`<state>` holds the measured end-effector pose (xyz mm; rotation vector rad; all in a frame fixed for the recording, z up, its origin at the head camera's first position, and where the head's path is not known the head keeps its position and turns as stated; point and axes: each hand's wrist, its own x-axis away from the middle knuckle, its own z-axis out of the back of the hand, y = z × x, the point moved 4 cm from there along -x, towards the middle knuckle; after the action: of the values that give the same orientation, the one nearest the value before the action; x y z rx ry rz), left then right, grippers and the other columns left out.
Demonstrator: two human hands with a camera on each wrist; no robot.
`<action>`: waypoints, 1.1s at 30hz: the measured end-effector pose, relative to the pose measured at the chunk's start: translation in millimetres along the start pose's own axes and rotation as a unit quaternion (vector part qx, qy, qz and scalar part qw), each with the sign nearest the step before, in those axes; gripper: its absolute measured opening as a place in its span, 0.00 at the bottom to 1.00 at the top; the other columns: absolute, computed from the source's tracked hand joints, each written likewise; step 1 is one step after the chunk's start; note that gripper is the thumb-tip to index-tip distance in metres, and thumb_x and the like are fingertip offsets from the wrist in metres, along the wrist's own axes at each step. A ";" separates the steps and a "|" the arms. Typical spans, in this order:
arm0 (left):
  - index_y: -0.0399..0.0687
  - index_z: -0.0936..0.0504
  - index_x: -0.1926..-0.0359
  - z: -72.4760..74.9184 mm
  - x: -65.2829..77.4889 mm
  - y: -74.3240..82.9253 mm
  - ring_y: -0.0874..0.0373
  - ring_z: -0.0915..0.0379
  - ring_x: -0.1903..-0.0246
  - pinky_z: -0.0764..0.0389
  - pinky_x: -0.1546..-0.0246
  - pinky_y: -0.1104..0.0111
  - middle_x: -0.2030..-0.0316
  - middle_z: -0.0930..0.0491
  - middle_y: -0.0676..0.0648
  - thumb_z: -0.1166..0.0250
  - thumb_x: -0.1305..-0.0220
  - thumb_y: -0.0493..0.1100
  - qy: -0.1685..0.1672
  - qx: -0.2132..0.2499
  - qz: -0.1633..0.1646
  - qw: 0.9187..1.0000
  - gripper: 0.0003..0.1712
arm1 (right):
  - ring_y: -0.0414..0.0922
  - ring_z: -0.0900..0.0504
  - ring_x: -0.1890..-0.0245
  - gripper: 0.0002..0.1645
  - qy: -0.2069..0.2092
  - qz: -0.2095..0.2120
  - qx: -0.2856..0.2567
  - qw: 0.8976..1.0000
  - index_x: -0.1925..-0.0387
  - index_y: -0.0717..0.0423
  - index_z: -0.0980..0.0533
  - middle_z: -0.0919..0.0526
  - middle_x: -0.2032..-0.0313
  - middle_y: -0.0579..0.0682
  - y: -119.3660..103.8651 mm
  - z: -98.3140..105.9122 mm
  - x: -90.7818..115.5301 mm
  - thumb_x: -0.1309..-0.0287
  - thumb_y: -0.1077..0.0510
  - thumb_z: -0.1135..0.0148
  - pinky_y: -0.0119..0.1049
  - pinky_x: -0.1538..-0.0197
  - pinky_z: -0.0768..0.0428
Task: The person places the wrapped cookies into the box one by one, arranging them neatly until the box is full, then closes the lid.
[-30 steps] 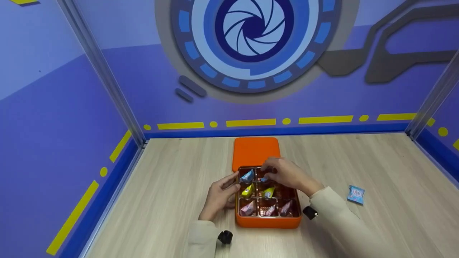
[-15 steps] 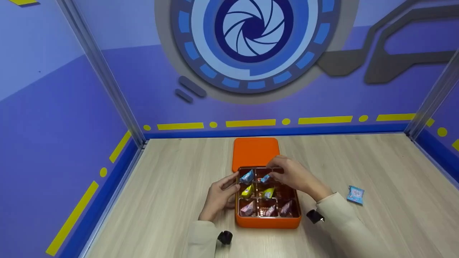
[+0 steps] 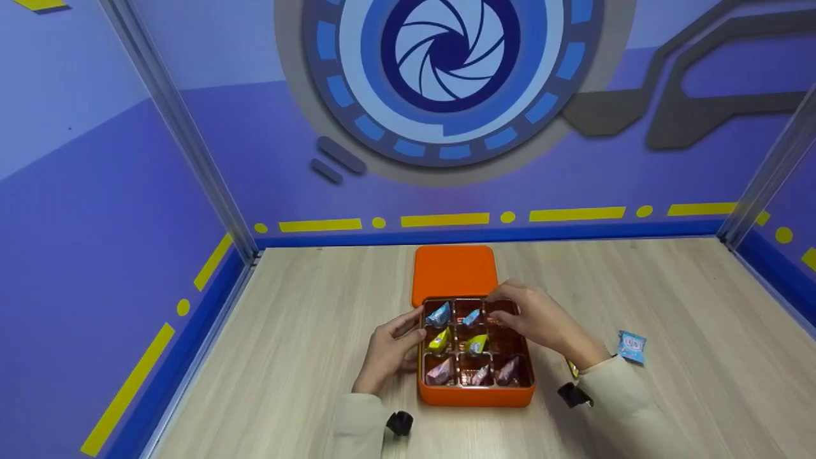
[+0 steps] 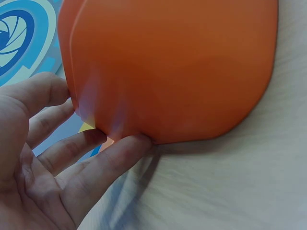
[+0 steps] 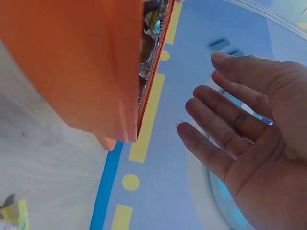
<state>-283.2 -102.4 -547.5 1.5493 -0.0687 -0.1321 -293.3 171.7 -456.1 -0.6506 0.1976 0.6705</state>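
An orange box [image 3: 475,396] with a divided inner tray holds wrapped candies. Its back row has a blue candy [image 3: 438,314] at left and another blue candy [image 3: 471,317] in the middle compartment. Yellow candies [image 3: 476,344] lie in the left and middle compartments of the middle row; pink candies [image 3: 509,370] fill the front row. My left hand [image 3: 389,350] rests its fingertips against the box's left wall, seen close in the left wrist view. Over the back right compartment hovers my right hand [image 3: 535,315], fingers loosely bent and holding nothing in the right wrist view.
The orange lid [image 3: 454,274] lies flat behind the box. On the table to the right is a loose blue candy packet [image 3: 631,346]. A yellow wrapper [image 5: 17,215] shows on the table, mostly behind my right forearm in the head view. Patterned walls enclose the table.
My right hand has let go of the blue candy in the back middle compartment and moved right. The yellow wrapper has come into view beside my right wrist. My left hand stays put.
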 end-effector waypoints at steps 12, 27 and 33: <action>0.46 0.20 0.29 0.2 0.3 0.1 0.40 0.26 0.33 0.14 0.47 0.54 0.31 0.25 0.35 0.30 0.28 0.40 0.004 -0.024 -0.006 1.000 0.28 | 0.55 0.15 0.46 0.14 0.017 -0.049 0.020 0.998 0.48 0.57 0.15 0.13 0.49 0.51 4.7 13.2 20.3 0.34 0.65 0.27 0.56 0.41 0.16; 0.47 0.19 0.30 0.2 0.7 0.1 0.39 0.27 0.32 0.15 0.46 0.53 0.31 0.25 0.34 0.29 0.28 0.40 0.008 -0.027 -0.005 1.000 0.28 | 0.58 0.15 0.46 0.17 0.018 -0.082 0.045 0.995 0.48 0.61 0.15 0.14 0.49 0.54 15.7 20.1 41.9 0.38 0.67 0.24 0.60 0.42 0.17; 0.47 0.19 0.29 0.2 0.9 0.7 0.39 0.27 0.32 0.16 0.44 0.52 0.31 0.25 0.35 0.29 0.29 0.40 0.008 -0.024 -0.006 1.000 0.28 | 0.57 0.15 0.46 0.15 0.018 -0.095 0.054 0.994 0.50 0.58 0.15 0.14 0.50 0.53 21.3 20.8 51.0 0.38 0.65 0.24 0.59 0.42 0.16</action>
<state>-282.3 -102.7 -546.8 1.5037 -0.0436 -0.1288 -268.1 223.4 -469.2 -0.5703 0.2009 0.4621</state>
